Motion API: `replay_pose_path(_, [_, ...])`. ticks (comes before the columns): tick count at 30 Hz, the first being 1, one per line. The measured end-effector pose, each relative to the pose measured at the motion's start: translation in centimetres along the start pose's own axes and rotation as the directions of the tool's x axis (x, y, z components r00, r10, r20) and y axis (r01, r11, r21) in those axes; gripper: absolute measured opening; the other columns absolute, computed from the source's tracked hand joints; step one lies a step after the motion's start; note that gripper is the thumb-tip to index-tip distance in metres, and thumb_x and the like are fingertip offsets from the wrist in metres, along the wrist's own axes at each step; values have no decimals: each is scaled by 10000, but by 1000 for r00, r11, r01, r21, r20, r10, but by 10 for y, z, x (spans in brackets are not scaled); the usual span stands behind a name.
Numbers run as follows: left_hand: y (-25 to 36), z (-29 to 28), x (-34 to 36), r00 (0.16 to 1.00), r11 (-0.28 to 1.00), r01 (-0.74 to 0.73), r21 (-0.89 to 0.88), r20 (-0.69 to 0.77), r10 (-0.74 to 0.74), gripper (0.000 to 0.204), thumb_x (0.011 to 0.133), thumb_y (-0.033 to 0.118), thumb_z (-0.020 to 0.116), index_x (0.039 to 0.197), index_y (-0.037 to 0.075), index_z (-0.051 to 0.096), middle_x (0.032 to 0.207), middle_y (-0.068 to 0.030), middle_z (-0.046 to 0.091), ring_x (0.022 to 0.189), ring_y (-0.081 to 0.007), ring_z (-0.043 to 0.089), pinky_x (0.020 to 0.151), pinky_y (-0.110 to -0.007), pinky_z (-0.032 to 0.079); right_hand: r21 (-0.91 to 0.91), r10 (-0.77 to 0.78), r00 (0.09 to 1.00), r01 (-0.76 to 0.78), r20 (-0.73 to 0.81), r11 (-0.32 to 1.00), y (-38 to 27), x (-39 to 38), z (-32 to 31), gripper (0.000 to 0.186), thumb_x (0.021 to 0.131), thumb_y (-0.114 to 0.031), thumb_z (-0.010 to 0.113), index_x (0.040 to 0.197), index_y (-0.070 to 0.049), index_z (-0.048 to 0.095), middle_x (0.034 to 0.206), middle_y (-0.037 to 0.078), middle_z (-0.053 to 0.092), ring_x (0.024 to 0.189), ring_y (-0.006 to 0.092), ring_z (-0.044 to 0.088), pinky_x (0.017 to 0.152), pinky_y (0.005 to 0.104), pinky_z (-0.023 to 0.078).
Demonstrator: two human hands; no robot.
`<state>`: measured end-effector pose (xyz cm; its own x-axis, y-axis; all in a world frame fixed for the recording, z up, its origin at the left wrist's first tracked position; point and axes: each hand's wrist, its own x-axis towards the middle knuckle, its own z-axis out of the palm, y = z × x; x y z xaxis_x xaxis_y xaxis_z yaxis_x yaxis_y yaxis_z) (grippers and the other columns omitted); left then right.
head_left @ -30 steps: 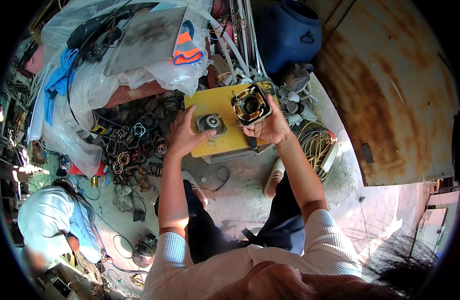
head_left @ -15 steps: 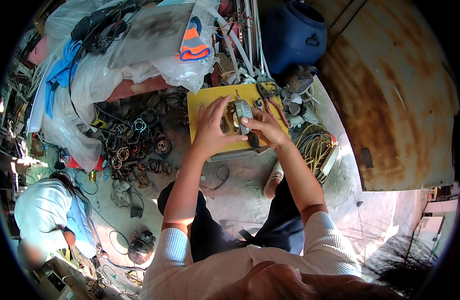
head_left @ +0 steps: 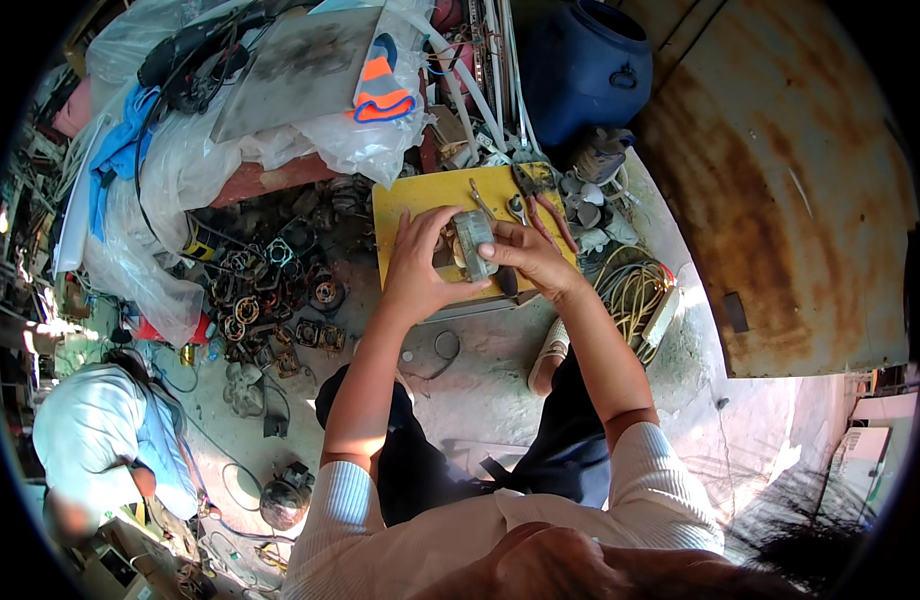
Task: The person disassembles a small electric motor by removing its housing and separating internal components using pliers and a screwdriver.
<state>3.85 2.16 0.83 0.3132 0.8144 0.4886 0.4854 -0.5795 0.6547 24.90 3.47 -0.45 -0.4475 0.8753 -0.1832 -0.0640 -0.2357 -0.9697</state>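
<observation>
Over the near part of a yellow board (head_left: 400, 200), my two hands hold a motor stator (head_left: 474, 243), with a grey metal core and copper-coloured coils on its left side. My left hand (head_left: 422, 262) curves its fingers and thumb round the coil side, closed on it. On the core's right side my right hand (head_left: 535, 258) presses its thumb, the other fingers partly hidden behind. Red-handled pliers (head_left: 550, 212) lie at the board's right edge. Beside them are a small metal-headed tool (head_left: 517, 208) and a dark tool handle (head_left: 507, 281), partly covered by my hand.
Many stators and coils (head_left: 245, 307) heap up on the floor to the left. A plastic-covered bench (head_left: 300, 150) stands behind them. Coiled yellow cable (head_left: 625, 305) lies right of the board, with a blue barrel (head_left: 590, 75) beyond. Another person (head_left: 105, 430) bends down at lower left.
The stator has turned in my hands, so more of the core's grey outer side shows and less of the coils. Both hands have shifted only slightly.
</observation>
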Motion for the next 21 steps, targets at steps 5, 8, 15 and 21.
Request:
replay_pose_path(5, [2, -1, -3, 1000, 1000, -1, 17, 9, 1, 893, 581, 301, 914, 1347, 123, 491, 1262, -111, 596, 1214, -328, 557, 1185, -600, 184, -13, 16, 1000, -16, 22, 1000, 2, -3, 2, 598, 867, -372, 759, 1274, 28, 582, 1184, 61, 651, 1082, 136, 588, 1002, 282, 412])
replay_pose_path(8, [3, -4, -5, 1000, 1000, 9, 27, 25, -10, 905, 574, 292, 923, 1354, 123, 496, 1290, -98, 587, 1234, -327, 546, 1195, -584, 197, -32, 7, 1000, -7, 18, 999, -1, -4, 5, 594, 863, -382, 757, 1263, 25, 594, 1158, 55, 661, 1070, 134, 589, 990, 278, 414])
replay_pose_path(15, [-1, -5, -8, 983, 930, 182, -318, 29, -182, 893, 550, 243, 945, 1320, 105, 514, 1222, -124, 586, 1149, -292, 596, 1046, -457, 455, -35, 37, 998, -35, 51, 999, -6, -10, -9, 613, 861, -385, 751, 1262, 56, 608, 1149, 86, 675, 1044, 148, 591, 954, 275, 430])
replay_pose_path(21, [-3, -1, -9, 994, 963, 108, -248, 4, -110, 905, 555, 217, 948, 1329, 75, 502, 1232, -126, 556, 1127, -276, 601, 955, -380, 509, 58, 65, 996, -68, 56, 996, -2, -9, -11, 613, 883, -442, 719, 1271, 16, 592, 1177, 74, 657, 1098, 141, 577, 1003, 297, 410])
